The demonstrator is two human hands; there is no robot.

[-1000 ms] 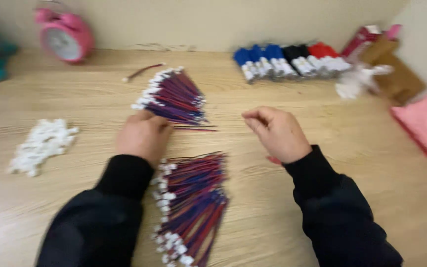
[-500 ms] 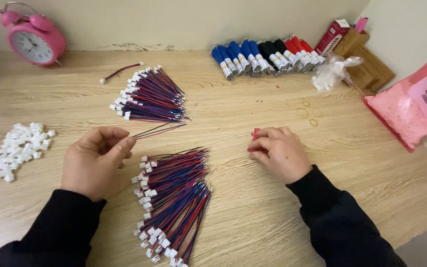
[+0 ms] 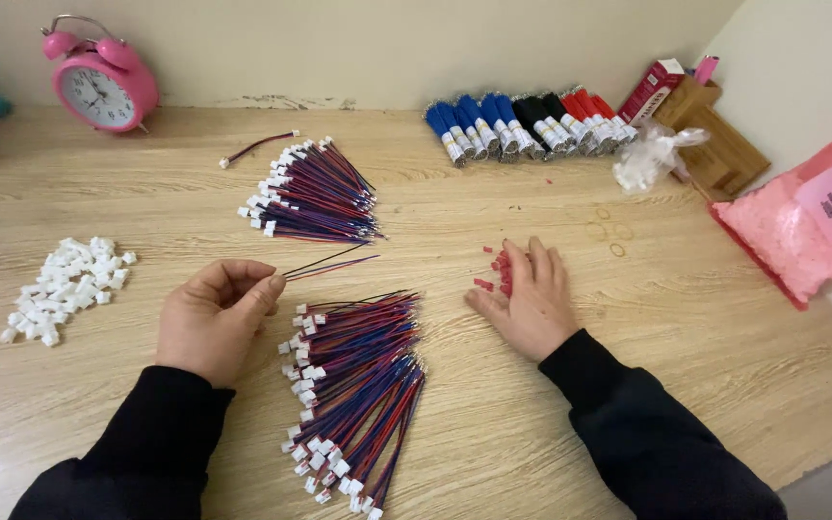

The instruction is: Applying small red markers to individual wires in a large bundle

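Left hand (image 3: pixel 216 318) curls palm-up over the table (image 3: pixel 686 318), its grip pinched shut on a thin red-and-blue wire pair (image 3: pixel 329 263) that sticks out to the right. Right hand (image 3: pixel 527 300) lies flat, palm down, fingers spread and gripping nothing, fingertips on a scatter of small red pieces (image 3: pixel 493 272). Between the hands sits a wire bundle (image 3: pixel 353 385); a second bundle (image 3: pixel 315 193) lies farther back. White connectors (image 3: pixel 65 287) are heaped at left. A pink clock (image 3: pixel 103 85) stands against the wall.
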